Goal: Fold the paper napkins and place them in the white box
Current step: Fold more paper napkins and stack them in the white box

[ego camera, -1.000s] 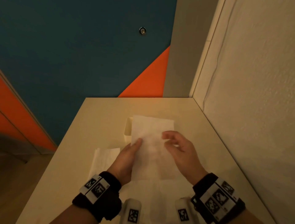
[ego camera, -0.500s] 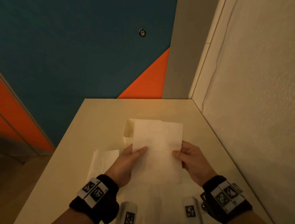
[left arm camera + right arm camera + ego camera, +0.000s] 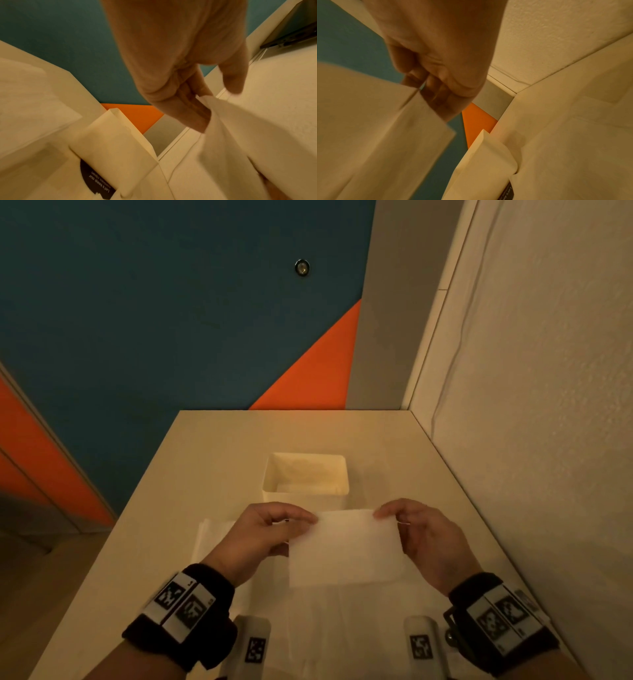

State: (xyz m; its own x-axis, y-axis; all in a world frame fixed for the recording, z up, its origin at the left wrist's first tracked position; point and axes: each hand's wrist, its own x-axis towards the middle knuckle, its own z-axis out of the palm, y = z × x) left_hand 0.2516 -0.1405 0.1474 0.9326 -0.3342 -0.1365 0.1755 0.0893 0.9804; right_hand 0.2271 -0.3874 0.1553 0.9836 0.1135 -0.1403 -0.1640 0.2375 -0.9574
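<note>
A white paper napkin (image 3: 344, 547), folded over, hangs above the table between both hands. My left hand (image 3: 270, 529) pinches its top left corner, seen close in the left wrist view as the napkin (image 3: 240, 135) caught between thumb and fingers (image 3: 192, 108). My right hand (image 3: 421, 532) pinches the top right corner, where the two layers of the napkin (image 3: 385, 121) meet at my fingers (image 3: 436, 100). The white box (image 3: 306, 480) stands open just beyond the hands, with something pale lying in its bottom.
More unfolded napkins (image 3: 212, 539) lie on the beige table (image 3: 205, 460) under and left of my hands. A white wall (image 3: 531, 440) runs along the table's right edge. The table's far and left edges drop to a blue and orange floor (image 3: 171, 320).
The tall napkin has been folded in half, its upper edge brought down, so it is shorter now. Both hands moved to its top corners, and the box is uncovered.
</note>
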